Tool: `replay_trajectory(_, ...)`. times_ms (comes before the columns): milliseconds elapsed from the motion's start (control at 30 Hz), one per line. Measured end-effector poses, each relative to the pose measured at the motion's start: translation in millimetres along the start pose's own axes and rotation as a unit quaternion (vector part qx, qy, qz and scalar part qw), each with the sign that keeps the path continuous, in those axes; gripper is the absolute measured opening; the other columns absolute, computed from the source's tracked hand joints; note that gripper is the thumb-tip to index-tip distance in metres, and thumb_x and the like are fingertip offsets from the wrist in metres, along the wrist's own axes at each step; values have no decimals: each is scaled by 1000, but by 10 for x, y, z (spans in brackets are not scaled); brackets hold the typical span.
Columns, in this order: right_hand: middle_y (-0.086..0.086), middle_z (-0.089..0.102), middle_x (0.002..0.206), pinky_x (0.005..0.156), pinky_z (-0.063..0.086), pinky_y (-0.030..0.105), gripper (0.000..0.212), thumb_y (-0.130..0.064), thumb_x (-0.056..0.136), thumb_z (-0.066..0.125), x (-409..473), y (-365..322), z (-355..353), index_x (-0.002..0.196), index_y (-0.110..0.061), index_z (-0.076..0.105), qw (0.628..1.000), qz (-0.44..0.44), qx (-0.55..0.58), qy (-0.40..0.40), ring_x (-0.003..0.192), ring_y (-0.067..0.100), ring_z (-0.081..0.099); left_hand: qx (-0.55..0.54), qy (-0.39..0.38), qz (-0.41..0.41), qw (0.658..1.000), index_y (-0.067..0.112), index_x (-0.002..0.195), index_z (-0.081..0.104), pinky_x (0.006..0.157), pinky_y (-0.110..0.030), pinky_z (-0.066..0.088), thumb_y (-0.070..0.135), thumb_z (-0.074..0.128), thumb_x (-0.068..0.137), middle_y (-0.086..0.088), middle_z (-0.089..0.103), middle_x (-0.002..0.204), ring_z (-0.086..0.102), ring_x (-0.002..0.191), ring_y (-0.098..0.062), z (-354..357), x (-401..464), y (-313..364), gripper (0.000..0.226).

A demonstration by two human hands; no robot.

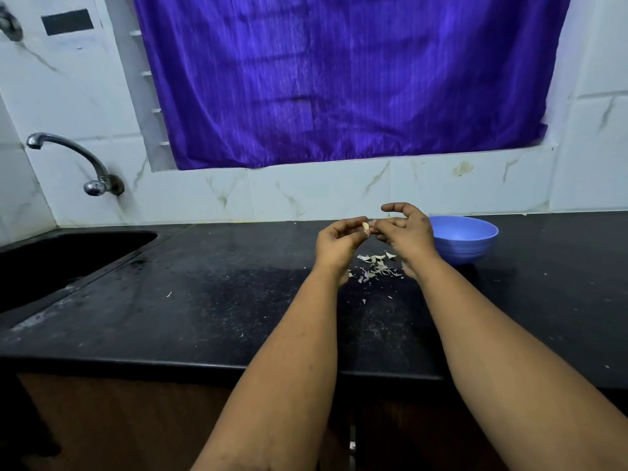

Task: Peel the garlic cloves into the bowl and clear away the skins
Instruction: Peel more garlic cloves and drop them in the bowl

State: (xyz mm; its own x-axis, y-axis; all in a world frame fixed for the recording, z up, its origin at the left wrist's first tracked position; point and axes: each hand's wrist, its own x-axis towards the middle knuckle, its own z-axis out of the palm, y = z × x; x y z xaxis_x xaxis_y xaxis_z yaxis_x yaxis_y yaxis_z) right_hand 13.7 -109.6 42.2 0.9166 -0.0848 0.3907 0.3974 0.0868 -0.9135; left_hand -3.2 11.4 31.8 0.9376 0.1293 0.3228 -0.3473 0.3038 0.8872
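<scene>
Both hands are raised above the black counter [204,294], meeting at a small pale garlic clove [366,227]. My left hand [336,243] pinches the clove between thumb and curled fingers. My right hand [404,232] pinches at the same clove from the right, its index finger arched above. Below the hands lies a scatter of pale garlic skins [375,266] on the counter. A blue bowl [465,239] stands just right of my right hand; its inside is hidden from here.
A black sink [68,260] is set into the counter at the left, with a chrome tap [78,158] on the tiled wall above it. A purple curtain [339,79] hangs behind. The counter's front edge [170,363] runs below my forearms.
</scene>
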Motion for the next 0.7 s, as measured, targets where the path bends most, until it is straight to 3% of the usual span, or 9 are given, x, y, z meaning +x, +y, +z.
replay_trajectory(100,10,73,81,76,54,30,30,-4,80,73,-1,-7,-5,105,-15,61,1000,1,-5,-5,79,20,71,-24,3,-12,1000,5,89,67,80,-21,54,-12,62,83,-8,70,86,67,86,-17,-5,9,14,19)
replay_trajectory(200,1,75,80,78,54,27,42,-14,73,81,-16,-6,-13,106,-23,58,998,-19,-60,4,81,13,71,-40,12,-12,999,3,91,67,75,-18,55,-9,61,85,-10,70,89,68,84,-16,-7,16,16,14)
replay_trajectory(333,-3,74,80,67,52,26,50,-20,70,84,-43,-9,-11,110,-24,53,995,-34,-98,12,79,10,69,-29,15,5,999,5,89,67,78,-19,55,-7,64,85,-9,69,90,66,87,-17,-7,23,-6,13)
replay_trajectory(567,1,75,83,75,58,40,53,-16,70,84,-26,-1,-36,111,-24,51,997,-9,-70,10,85,19,71,-34,0,12,999,4,91,66,81,-21,56,-7,64,84,-12,68,92,66,87,-19,-7,12,-8,13)
replay_trajectory(700,4,74,85,81,56,44,51,-10,71,82,-5,8,-36,109,-24,49,1000,12,-23,13,79,18,69,-39,-13,5,999,5,91,66,81,-21,55,-7,65,84,-11,69,91,67,87,-18,-3,8,-6,14)
